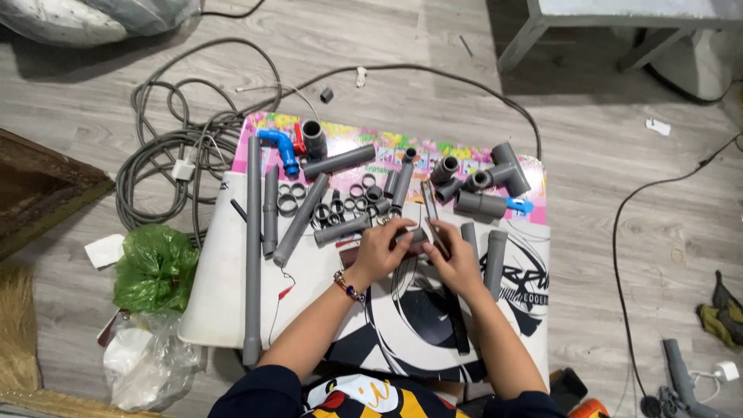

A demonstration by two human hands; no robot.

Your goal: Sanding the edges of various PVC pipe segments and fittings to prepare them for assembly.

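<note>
My left hand (381, 249) grips a short grey pipe piece (416, 235) over a printed mat (433, 325) on the floor. My right hand (455, 259) holds a thin metal tool (428, 203) whose two long arms reach away from me, against that pipe piece. Just beyond my hands lie several grey pipe lengths (302, 218), small grey rings (288, 204) and tee fittings (505, 172). A beaded bracelet (348, 287) circles my left wrist.
A long grey pipe (253, 248) lies along the mat's left side. A blue elbow fitting (282, 147) sits at the far left corner. Coiled grey hose and cables (166, 147) lie left, a green plastic bag (157, 267) nearer. A table leg (520, 35) stands far right.
</note>
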